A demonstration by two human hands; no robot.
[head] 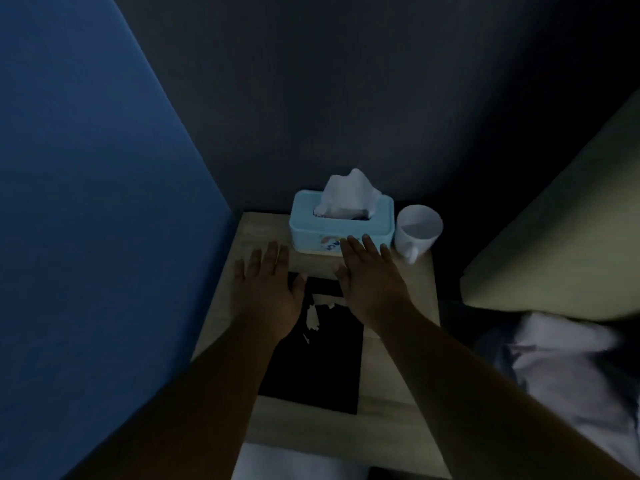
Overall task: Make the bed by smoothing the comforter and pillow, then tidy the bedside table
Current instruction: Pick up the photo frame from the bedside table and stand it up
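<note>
Bedside pale wooden bench [391, 375] lies under both hands, left hand [268, 289] and right hand [372, 280] spread flat, holding nothing, over a flat black book [322, 358]. Right fingertips touch the light-blue tissue box [343, 230]; a careless shove could topple the white plastic cup [417, 233] just beside it.

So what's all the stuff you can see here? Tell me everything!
Tissue box: one, light blue, back of the bedside table, a white tissue sticking up.
Mug: one, white, right of the tissue box.
Flat black item: one, with a pale torn-looking patch, middle of the table.
Bedside table: one, light wood, in the corner.
Walls: blue left, dark grey behind.
Bedding: white, lower right.
Left hand: flat, open, over the table.
Right hand: flat, open, fingertips by the box.
</note>
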